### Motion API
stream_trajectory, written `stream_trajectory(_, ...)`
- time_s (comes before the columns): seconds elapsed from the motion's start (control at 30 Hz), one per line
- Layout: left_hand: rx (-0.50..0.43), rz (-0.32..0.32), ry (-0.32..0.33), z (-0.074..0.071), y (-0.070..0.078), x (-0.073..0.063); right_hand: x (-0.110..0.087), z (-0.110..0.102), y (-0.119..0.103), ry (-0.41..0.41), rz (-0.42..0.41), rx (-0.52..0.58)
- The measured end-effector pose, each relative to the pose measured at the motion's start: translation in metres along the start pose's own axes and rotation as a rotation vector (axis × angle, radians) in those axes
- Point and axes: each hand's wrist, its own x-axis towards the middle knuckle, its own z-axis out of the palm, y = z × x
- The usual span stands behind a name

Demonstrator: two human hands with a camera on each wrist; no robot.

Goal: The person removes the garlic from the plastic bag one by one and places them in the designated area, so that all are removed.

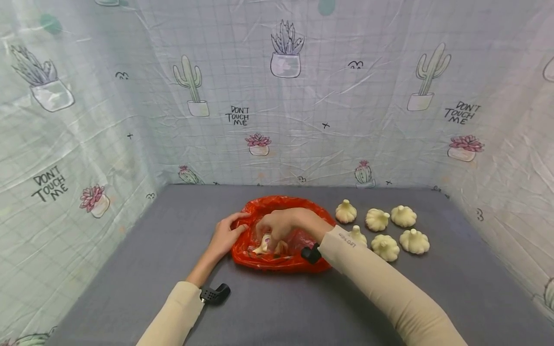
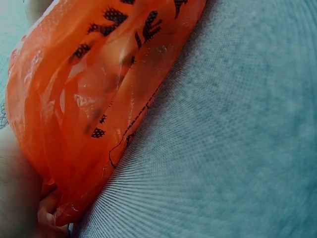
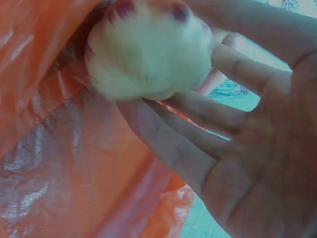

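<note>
A red plastic bag (image 1: 283, 263) with black print lies on the grey table with its mouth spread. At its left edge my left hand (image 1: 225, 234) holds the rim, with the thumb and fingers against the plastic. My right hand (image 1: 281, 224) reaches into the bag and grips a garlic bulb (image 3: 148, 54), pale with purple patches, between thumb and fingertips. In the head view this garlic bulb (image 1: 263, 244) is partly covered by the fingers. What else lies deeper in the bag is hard to make out.
Several garlic bulbs (image 1: 377, 220) stand in loose rows to the right of the bag, stems up. The right sleeve (image 1: 368, 269) partly covers one of them. A printed curtain (image 1: 285, 110) encloses the back and sides of the grey table (image 1: 182, 211).
</note>
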Motion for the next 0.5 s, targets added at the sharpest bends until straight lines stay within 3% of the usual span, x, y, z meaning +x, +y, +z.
stream_trajectory(0.5, 0.011, -0.009, 0.004, -0.0001, 0.0008, 0.0003, -0.0057, -0.0001, 0.0039, -0.004, 0.006, 0.085)
